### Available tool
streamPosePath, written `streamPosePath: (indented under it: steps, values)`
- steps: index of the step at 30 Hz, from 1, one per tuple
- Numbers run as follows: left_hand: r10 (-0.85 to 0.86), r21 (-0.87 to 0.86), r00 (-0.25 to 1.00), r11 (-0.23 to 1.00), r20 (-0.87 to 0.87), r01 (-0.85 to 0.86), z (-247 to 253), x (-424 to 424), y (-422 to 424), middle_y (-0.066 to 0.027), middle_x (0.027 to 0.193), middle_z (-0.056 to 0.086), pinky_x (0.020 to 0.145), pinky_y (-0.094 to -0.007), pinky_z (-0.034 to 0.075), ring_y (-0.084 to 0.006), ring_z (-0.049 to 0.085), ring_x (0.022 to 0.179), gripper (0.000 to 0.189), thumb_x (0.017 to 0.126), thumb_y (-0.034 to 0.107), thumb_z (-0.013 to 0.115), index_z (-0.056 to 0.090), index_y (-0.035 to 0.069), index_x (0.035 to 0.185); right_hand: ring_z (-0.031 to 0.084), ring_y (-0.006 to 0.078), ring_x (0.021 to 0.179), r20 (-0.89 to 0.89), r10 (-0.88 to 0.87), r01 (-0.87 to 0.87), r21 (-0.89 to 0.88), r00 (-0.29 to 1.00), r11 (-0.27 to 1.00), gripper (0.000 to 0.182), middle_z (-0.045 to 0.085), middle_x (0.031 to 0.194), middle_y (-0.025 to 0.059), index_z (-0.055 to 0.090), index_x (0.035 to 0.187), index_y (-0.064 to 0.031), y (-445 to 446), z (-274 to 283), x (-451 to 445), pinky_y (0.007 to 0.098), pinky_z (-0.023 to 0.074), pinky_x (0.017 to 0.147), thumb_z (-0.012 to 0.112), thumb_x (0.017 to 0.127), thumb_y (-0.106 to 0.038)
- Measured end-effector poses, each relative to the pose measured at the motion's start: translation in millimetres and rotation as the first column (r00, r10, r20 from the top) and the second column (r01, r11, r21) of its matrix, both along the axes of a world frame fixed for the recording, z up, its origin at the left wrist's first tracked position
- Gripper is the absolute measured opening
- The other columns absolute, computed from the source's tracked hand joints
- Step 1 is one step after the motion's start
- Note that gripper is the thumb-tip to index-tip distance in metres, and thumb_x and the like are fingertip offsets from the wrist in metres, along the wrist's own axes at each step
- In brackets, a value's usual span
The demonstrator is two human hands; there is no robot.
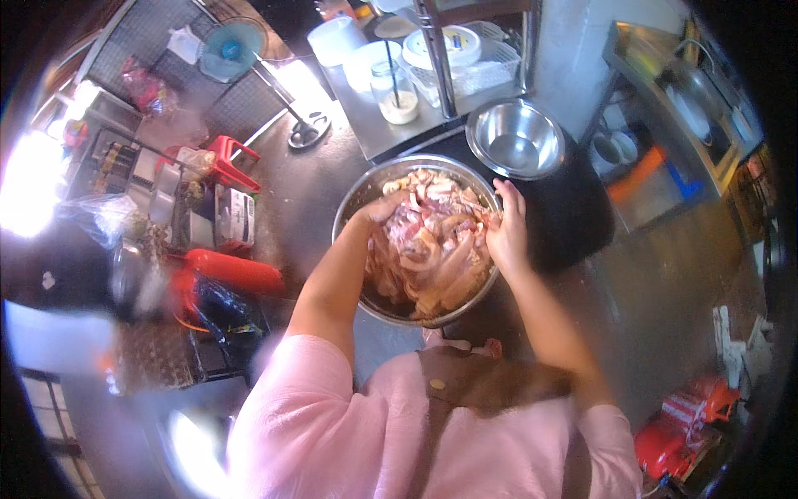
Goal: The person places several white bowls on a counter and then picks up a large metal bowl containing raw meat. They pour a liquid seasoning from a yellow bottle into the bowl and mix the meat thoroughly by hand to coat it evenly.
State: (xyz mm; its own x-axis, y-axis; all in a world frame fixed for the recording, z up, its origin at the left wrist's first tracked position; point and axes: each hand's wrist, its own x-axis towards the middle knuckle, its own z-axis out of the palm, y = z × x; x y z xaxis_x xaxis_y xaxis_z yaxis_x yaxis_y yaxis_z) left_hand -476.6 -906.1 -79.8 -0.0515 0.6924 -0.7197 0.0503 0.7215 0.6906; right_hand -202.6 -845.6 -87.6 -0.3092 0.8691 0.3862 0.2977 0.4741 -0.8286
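Note:
A wide metal bowl point(430, 161) is in front of me, full of raw meat pieces point(436, 249), pinkish and pale brown, probably chicken, with wet seasoning around them. My left hand point(381, 211) reaches over the left rim into the meat; its fingertips are buried, so their grip is hidden. At the right rim is my right hand point(508, 234), its thumb on the inner side and its fingers along the edge. An empty steel bowl point(515, 138) stands just beyond, on a black surface point(561, 218).
A metal table point(349, 134) at the back holds a glass jar point(396, 93) with a stick in it, white tubs point(336, 40) and a plastic basket point(499, 59). A standing fan point(230, 50), red stool point(234, 163) and red cylinder point(234, 271) are at left.

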Motion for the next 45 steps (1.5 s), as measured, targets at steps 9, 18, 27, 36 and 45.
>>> streamPosePath:
  steps: [9, 18, 27, 36, 45]
  values:
    - [-0.168, 0.354, 0.944, 0.896, -0.285, 0.266, 39, 61, -14, -0.0082, 0.109, 0.064, 0.087, -0.0301, 0.047, -0.0167, 0.059, 0.099, 0.057, 0.078, 0.028, 0.070, 0.054, 0.003, 0.128, 0.055, 0.0327, 0.112, -0.039, -0.162, 0.162, -0.024, 0.986, 0.987, 0.047, 0.057, 0.121, 0.0188, 0.053, 0.120, -0.0063, 18, -9, 4, 0.0379, 0.0432, 0.096, 0.060, 0.076, 0.006]
    - [-0.261, 0.269, 0.641, 0.747, -0.722, 0.608, 61, 148, -97, -0.0161, 0.118, 0.053, 0.094, -0.0401, 0.044, -0.0335, 0.053, 0.111, 0.064, 0.068, 0.023, 0.077, 0.050, 0.010, 0.124, 0.055, 0.0355, 0.113, -0.120, -0.134, 0.135, 0.003, 0.984, 0.991, 0.037, 0.058, 0.119, 0.0217, 0.059, 0.106, -0.0030, -9, -12, 20, 0.0405, 0.0431, 0.097, 0.059, 0.071, 0.009]
    - [-0.595, -0.326, 0.025, 0.476, -0.804, 0.817, 19, 214, -108, -0.0149, 0.098, 0.065, 0.079, -0.0423, 0.053, -0.0300, 0.064, 0.096, 0.039, 0.081, 0.029, 0.060, 0.056, 0.018, 0.118, 0.053, 0.0397, 0.115, -0.104, -0.025, 0.027, 0.015, 0.994, 1.000, 0.015, 0.053, 0.125, 0.0241, 0.058, 0.086, -0.0026, -24, -8, 49, 0.0424, 0.0424, 0.097, 0.062, 0.073, 0.004]
    - [-0.442, 0.072, 0.345, 0.526, -0.828, 0.848, 2, 193, -92, -0.0158, 0.099, 0.067, 0.078, -0.0415, 0.052, -0.0302, 0.066, 0.090, 0.040, 0.091, 0.031, 0.053, 0.056, 0.009, 0.124, 0.038, 0.0365, 0.130, 0.287, 0.095, -0.132, 0.110, 0.953, 0.985, 0.016, 0.033, 0.145, 0.0212, 0.061, 0.080, -0.0048, -27, 11, 38, 0.0392, 0.0377, 0.103, 0.073, 0.071, -0.008]
    - [0.103, 0.289, 0.676, 0.943, -0.729, 0.168, 75, 58, -73, -0.0126, 0.096, 0.069, 0.073, -0.0319, 0.049, -0.0175, 0.061, 0.077, 0.041, 0.097, 0.033, 0.047, 0.062, -0.004, 0.105, 0.041, 0.0421, 0.125, 0.060, -0.001, 0.003, -0.046, 0.998, 0.999, 0.043, 0.039, 0.133, 0.0257, 0.050, 0.106, -0.0081, -26, 12, 40, 0.0424, 0.0406, 0.098, 0.064, 0.069, 0.007]
